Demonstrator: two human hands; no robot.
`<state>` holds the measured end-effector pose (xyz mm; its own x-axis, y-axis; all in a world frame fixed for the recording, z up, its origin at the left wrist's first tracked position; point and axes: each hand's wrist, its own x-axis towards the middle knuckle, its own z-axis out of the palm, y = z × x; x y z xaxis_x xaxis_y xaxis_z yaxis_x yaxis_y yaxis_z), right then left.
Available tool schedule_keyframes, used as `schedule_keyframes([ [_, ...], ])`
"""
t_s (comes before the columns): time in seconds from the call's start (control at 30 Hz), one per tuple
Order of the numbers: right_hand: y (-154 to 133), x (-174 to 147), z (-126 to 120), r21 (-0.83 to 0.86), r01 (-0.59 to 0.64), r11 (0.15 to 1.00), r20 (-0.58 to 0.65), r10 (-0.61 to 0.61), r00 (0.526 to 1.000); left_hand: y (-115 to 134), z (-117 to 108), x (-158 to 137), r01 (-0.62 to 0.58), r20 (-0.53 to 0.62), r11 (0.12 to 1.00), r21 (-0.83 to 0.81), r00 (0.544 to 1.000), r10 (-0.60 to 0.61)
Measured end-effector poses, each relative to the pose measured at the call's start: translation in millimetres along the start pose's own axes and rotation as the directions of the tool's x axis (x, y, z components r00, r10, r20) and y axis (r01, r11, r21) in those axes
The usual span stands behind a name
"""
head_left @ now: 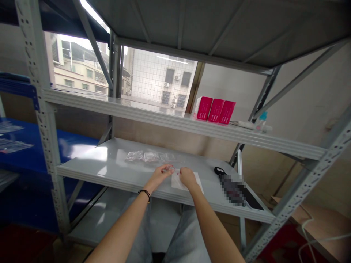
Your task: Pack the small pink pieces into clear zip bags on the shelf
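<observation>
My left hand [159, 176] is closed around the edge of a small clear plastic bag [170, 168] with some red showing on it. Just to the right, my right hand [188, 177] is curled with its fingertips down over a white sheet [178, 184] on the shelf. A tiny red spot shows beside its fingers; what they pinch, if anything, is hidden. Behind my hands, several clear plastic bags [151, 157] lie flat in a row. A black strap is around my left wrist.
The grey metal shelf [93, 168] bears a black round object [219, 171] and a blurred dark item [233, 191] at right. Above, pink boxes [216, 109] and a blue-capped bottle [261, 121] stand on another shelf [164, 122]. A perforated post [45, 109] rises at left.
</observation>
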<state>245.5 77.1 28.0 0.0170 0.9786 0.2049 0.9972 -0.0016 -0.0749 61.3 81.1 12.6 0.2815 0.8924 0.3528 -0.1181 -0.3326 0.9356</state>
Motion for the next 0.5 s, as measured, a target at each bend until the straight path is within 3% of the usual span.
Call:
schedule_keyframes([
  [0.27, 1.0, 4.5, 0.3, 0.032, -0.035, 0.999, 0.016, 0.034, 0.999, 1.7, 0.4, -1.1, -0.002, -0.003, 1.0, 0.022, 1.0, 0.002],
  [0.5, 1.2, 6.0, -6.9, 0.207, -0.025, 0.978, -0.086, 0.044, 0.995, 2.7, -0.9, -0.9, -0.014, 0.004, 0.998, 0.053, 1.0, 0.014],
])
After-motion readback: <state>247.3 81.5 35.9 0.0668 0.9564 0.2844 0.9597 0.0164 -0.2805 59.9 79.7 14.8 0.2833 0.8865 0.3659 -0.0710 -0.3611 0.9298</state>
